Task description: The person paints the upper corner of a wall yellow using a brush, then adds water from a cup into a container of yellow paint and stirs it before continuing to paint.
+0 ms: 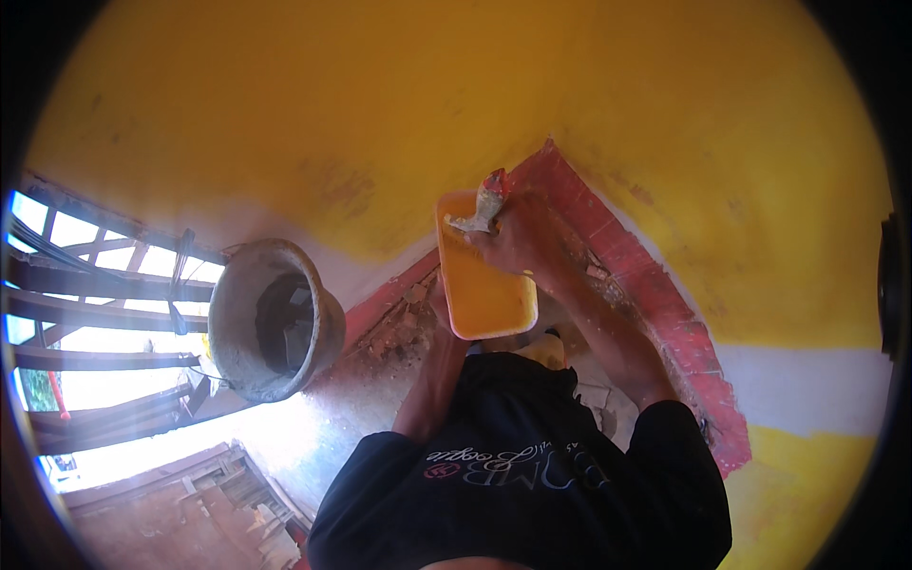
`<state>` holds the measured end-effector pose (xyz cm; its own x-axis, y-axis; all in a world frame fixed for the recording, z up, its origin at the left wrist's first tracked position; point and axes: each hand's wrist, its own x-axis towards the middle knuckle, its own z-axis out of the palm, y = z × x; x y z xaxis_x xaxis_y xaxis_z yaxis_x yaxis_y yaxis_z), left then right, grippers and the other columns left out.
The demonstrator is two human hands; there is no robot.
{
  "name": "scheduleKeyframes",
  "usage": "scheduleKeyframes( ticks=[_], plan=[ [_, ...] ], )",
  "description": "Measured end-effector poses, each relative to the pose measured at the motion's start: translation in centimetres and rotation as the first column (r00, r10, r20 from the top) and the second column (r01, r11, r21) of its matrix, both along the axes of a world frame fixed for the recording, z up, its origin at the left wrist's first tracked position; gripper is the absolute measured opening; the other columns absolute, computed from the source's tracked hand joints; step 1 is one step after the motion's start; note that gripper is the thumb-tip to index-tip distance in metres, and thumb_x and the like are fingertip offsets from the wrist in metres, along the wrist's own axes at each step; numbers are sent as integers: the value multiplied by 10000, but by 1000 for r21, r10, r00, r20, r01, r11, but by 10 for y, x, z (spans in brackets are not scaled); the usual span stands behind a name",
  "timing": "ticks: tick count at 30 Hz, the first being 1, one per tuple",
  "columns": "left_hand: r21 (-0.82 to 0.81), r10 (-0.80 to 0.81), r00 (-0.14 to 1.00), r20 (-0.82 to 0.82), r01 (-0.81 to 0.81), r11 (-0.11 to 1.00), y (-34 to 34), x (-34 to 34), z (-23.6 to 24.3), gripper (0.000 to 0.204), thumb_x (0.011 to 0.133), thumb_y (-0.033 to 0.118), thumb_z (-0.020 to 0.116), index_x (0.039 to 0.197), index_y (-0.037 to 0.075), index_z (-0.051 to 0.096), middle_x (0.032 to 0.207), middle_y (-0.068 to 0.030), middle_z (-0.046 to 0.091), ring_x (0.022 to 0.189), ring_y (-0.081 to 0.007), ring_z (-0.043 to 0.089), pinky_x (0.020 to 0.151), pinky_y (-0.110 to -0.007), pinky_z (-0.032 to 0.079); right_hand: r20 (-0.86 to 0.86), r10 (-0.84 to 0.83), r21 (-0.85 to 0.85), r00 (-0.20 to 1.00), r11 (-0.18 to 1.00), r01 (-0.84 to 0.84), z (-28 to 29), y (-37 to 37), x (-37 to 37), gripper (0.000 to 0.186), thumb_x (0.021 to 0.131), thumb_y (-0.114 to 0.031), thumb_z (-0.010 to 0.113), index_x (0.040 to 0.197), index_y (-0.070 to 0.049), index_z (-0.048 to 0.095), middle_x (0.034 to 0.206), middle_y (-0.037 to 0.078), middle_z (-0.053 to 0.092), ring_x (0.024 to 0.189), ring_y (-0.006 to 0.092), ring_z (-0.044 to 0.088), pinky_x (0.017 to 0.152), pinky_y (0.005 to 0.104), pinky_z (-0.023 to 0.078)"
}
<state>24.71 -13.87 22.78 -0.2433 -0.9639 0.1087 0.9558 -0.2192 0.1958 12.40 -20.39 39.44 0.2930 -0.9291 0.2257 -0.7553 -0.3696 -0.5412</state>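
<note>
A shallow orange-yellow tray (494,299) with rounded corners and a pale rim is held out in front of me. My left hand (441,302) grips its left side; the fingers are mostly hidden behind the tray. Over the tray's far right part, my right hand (508,242) is closed around a hand tool (488,201) smeared with whitish material and red at its top end. The tool's lower part is at the tray's inside, and its working edge is too unclear to name.
At left stands a grey, crusted bucket (328,328) with dark contents and pale pieces inside. Beyond it are window bars (104,280) with bright light. Yellow walls (313,104) meet ahead, with a red band (655,275) along their base. Rubble (394,328) lies beside the band.
</note>
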Motion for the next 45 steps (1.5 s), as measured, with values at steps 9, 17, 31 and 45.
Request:
scheduleKeyframes(
  ticks=[9, 17, 31, 45],
  plan=[
    [31, 14, 999, 36, -15, 999, 3, 0, 10, 480, 970, 367, 419, 1342, 62, 423, 1239, -108, 547, 1111, -259, 554, 954, -396, 463, -71, -24, -99, 997, 995, 17, -6, -7, -2, 204, 682, -220, 738, 785, -59, 666, 744, 139, 641, 764, 332, 623, 814, 440, 432],
    [-31, -45, 995, -89, 42, 999, 2, -3, 24, 477, 971, 360, 411, 1345, 64, 422, 1250, -120, 541, 1120, -259, 552, 962, -413, 457, -145, 95, -44, 985, 994, -103, 10, 15, -8, 156, 689, -189, 727, 745, -58, 662, 734, 154, 633, 790, 338, 598, 839, 443, 406],
    [-129, 113, 934, 338, -73, 989, -11, 2, -6, 524, 980, 403, 359, 1381, 67, 395, 1331, -140, 503, 1183, -284, 524, 1011, -421, 421, -23, 143, 13, 989, 990, -143, 11, 61, -13, 199, 650, -177, 749, 810, -87, 672, 739, 93, 665, 676, 286, 611, 803, 395, 396],
    [162, -54, 996, -75, 65, 985, -19, 2, -7, 528, 961, 410, 412, 1364, 69, 416, 1306, -148, 521, 1152, -306, 545, 990, -446, 440, -64, 245, 106, 967, 966, -238, 0, 61, -16, 288, 624, -193, 772, 878, -110, 667, 790, 87, 671, 743, 288, 623, 811, 392, 366]
  ],
)
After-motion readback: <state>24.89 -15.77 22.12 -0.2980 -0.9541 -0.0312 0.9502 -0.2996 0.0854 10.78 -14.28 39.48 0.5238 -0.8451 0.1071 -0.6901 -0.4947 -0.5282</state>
